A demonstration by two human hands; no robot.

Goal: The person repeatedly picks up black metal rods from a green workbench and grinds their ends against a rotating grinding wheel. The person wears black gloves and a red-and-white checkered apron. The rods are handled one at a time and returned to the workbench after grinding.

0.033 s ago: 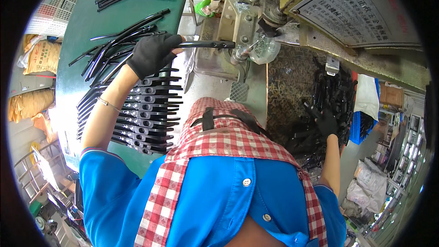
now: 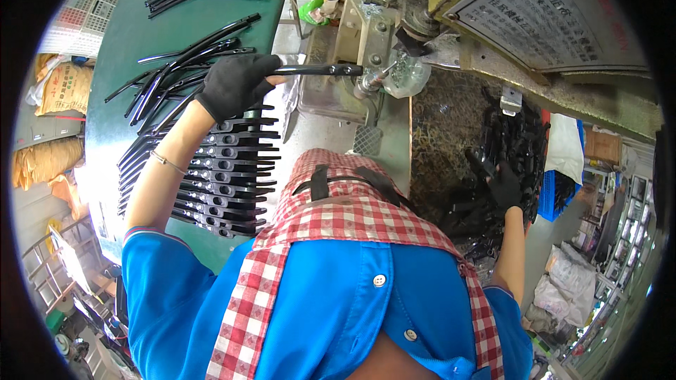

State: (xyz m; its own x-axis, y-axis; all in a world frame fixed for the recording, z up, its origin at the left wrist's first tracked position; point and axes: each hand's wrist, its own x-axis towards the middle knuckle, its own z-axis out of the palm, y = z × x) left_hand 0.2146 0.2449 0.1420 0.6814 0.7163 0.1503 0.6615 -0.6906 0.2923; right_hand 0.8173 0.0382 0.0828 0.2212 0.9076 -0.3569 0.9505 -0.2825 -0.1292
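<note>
My left hand (image 2: 238,84), in a black glove with bare fingertips, is closed around a glossy black metal tube (image 2: 313,70). The tube lies almost level and points right. Holes show near its far end, which is at the round metal tooling (image 2: 370,84) of the machine; I cannot tell whether they touch. My right hand (image 2: 505,188), gloved alike, is in the heap of small black parts (image 2: 517,137) on the right-hand bench. Its fingers are closed on a small black part (image 2: 482,165), whose shape is hard to make out.
On the green table (image 2: 134,42) at left lie bent black tubes (image 2: 186,56) and a row of black brackets (image 2: 225,177). A clear plastic cup (image 2: 408,76) of small hardware sits by the tooling. The machine's heavy head (image 2: 535,28) overhangs the right bench. A pedal (image 2: 367,139) is below.
My right hand has shifted very slightly within the heap, and the small black part at its fingers has turned a little. My left hand and the tube look almost unchanged.
</note>
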